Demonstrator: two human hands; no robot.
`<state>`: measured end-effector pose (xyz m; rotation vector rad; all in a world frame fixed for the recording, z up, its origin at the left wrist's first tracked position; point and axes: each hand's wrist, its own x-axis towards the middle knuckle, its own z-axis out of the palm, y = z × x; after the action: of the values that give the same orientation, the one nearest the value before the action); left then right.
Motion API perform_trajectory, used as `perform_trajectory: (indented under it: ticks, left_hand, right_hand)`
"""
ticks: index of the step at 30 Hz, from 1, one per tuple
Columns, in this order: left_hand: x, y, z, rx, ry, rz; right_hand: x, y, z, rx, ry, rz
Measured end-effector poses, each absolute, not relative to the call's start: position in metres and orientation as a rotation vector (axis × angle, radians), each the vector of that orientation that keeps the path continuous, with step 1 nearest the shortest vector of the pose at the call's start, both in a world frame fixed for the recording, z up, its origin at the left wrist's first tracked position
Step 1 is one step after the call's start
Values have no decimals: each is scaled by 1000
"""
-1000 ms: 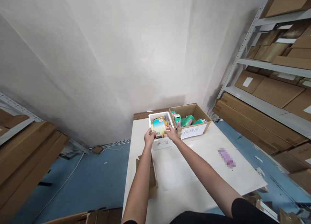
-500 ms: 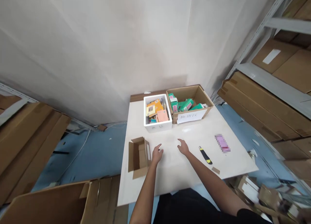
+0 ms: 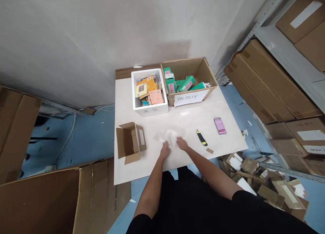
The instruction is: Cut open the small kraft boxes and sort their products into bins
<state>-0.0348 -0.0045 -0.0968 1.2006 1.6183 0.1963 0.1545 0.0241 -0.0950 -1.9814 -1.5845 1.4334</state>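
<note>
My left hand [image 3: 165, 149] and my right hand [image 3: 181, 143] rest close together on the white table [image 3: 142, 166], near its front edge, fingers laid out and holding nothing. A small open cardboard box [image 3: 130, 142] lies on its side to the left of my left hand. A yellow-and-black utility knife [image 3: 201, 137] lies just right of my right hand, with a small brown scrap [image 3: 209, 151] beside it. At the far edge stands a white foam box [image 3: 149, 109] of colourful packets, next to a brown carton [image 3: 188, 66] of green packets.
A pink blurred item [image 3: 219, 125] lies on the table's right side. A big open carton [image 3: 50, 196] stands on the floor at lower left. Shelves with flat cartons [image 3: 269, 81] line the right, and cardboard scraps [image 3: 266, 179] litter the blue floor beneath.
Both hands let go of a packet at the foam box and drew back to the table's front. The view tilted down and backed away from the boxes.
</note>
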Motion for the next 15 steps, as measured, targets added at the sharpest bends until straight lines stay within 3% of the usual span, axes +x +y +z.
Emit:
perform_trajectory:
  ticks: [7,12,15]
  left_hand:
    - [-30,-13,-41,1268,1227,735]
    - [-161,-21,11,1424,1550,1040]
    - [-242,-23,24,1484,1817,1009]
  right_hand:
    - [126,39,-56,-1740,-837,1467]
    - [89,57,8,-1639,-930,1317]
    - [28,64,55,-1499,-1087,1167]
